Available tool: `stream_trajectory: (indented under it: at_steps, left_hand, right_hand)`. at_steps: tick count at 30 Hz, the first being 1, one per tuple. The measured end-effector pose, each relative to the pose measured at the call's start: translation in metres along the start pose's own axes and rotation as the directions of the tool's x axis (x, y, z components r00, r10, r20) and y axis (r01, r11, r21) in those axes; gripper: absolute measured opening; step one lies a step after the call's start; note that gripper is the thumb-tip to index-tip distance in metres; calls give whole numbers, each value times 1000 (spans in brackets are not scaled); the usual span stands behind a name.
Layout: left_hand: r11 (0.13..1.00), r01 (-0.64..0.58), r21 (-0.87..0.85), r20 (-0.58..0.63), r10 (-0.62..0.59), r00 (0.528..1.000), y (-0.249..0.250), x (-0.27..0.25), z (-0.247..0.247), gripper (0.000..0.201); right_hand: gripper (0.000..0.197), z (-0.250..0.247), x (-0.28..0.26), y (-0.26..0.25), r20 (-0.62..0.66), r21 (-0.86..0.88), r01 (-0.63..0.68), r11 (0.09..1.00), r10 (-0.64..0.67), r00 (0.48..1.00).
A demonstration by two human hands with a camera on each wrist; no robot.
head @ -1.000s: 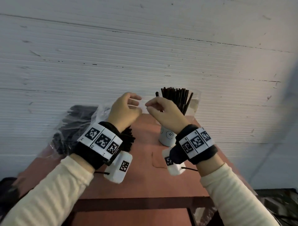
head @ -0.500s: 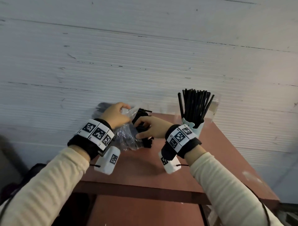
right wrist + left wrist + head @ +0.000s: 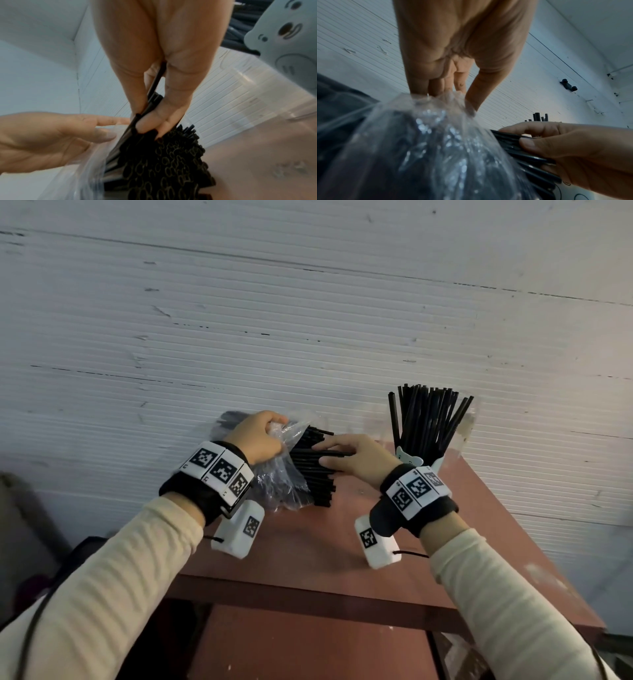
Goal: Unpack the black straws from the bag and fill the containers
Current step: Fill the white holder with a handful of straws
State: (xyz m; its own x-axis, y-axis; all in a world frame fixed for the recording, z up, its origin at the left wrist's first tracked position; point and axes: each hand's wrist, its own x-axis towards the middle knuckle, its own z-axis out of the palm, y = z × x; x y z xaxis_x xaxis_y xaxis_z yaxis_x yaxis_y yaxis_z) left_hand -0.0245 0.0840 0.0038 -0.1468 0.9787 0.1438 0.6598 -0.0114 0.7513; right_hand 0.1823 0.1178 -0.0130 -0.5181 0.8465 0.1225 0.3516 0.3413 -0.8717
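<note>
A clear plastic bag (image 3: pixel 284 474) of black straws (image 3: pixel 313 470) lies on the reddish table (image 3: pixel 308 546), its open end facing right. My left hand (image 3: pixel 263 436) pinches the bag's crumpled upper edge (image 3: pixel 443 100). My right hand (image 3: pixel 346 457) grips several straws (image 3: pixel 150 108) that stick out of the bag's mouth, thumb below and fingers over them. A white container (image 3: pixel 411 462) with a bear face stands at the back right, holding a fan of upright black straws (image 3: pixel 428 419).
A white ribbed wall (image 3: pixel 308 320) runs right behind the table. The table's front edge (image 3: pixel 308 597) lies below my wrists. A second bag of straws (image 3: pixel 227 419) shows dimly behind my left hand.
A second ago both hands held the bag's edge up in the air. They came down to the bag on the table, and my right hand now grips the straw ends at its mouth.
</note>
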Motion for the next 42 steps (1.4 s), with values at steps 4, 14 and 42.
stream_trajectory:
  at_steps: [4,14,42]
  left_hand:
    - [1000,1,6,16,-1,1000,-1,1,0,58]
    - [1000,21,-4,7,-21,1000,1,0,4,57]
    - [787,-418,454,392,245,887,68,-3,56,74]
  right_hand:
    - [24,-15,-7,11,-28,82,-27,996,30,999]
    - [29,-5,-8,11,49,327,-154,932,146,988]
    - [19,-50,-53,-8,-202,49,41,998,-31,979]
